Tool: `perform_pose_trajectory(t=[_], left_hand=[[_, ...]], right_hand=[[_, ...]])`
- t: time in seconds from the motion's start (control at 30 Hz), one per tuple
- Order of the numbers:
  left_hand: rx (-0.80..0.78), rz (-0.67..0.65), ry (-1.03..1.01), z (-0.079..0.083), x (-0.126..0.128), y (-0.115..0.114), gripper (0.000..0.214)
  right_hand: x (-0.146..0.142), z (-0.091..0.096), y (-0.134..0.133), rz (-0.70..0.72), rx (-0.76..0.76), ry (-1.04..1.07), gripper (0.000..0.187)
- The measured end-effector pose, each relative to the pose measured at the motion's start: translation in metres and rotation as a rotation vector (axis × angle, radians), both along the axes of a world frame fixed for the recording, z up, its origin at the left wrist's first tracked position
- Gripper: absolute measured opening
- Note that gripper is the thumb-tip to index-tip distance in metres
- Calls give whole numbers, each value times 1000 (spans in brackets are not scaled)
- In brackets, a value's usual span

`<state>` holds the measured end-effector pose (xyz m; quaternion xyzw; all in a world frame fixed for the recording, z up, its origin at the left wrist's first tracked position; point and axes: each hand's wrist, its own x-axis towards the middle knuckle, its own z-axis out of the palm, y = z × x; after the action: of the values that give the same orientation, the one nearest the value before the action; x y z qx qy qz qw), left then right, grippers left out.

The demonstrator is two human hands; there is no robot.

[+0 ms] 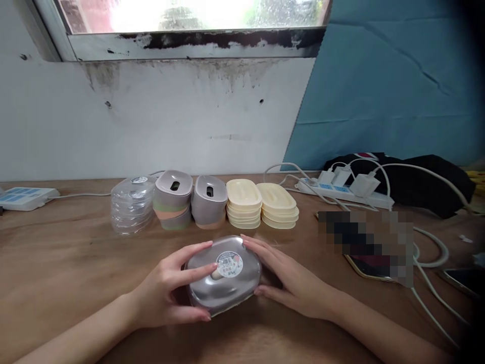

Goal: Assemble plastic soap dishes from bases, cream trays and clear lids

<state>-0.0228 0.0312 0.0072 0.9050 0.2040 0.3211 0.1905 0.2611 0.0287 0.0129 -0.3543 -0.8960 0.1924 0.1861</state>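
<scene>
An oval grey plastic box (206,255) lies in front of me under a clear cover, with a round printed sticker (229,264) on top. My left hand (172,283) grips its left side, the index finger on the cover by the sticker and the thumb at the near edge. On the opposite side my right hand (290,280) holds the box between fingers and thumb. Behind it stand stacked clear covers (131,207), two stacks of slotted grey shells (174,184) with green and orange ones among them, and two stacks of cream oval trays (244,194).
On the brown table (76,263), a power strip (28,197) sits at the left. Another power strip (341,192) with plugged-in chargers is at the back right. White cables (435,258) curl beside a phone (371,268), partly pixelated. A black cloth item (428,182) lies by the wall.
</scene>
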Motion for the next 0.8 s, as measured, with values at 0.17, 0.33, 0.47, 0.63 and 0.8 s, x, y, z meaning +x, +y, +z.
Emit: perform_pose_trajectory(t=[0.17, 0.33, 0.47, 0.63, 0.8], left_hand=[[-73, 5, -16, -1, 1, 0, 62], [-111, -2, -32, 0, 4, 1, 62], [-178, -5, -25, -1, 2, 1, 65], [-252, -66, 80, 4, -1, 4, 62], [-169, -110, 213, 9, 3, 6, 80]], right_hand=[[1, -1, 1, -2, -44, 35, 68], [1, 0, 1, -8, -92, 72, 68], [0, -1, 1, -6, -145, 100, 69], [-1, -4, 0, 3, -226, 223, 70], [-5, 6, -7, -2, -183, 211, 76]])
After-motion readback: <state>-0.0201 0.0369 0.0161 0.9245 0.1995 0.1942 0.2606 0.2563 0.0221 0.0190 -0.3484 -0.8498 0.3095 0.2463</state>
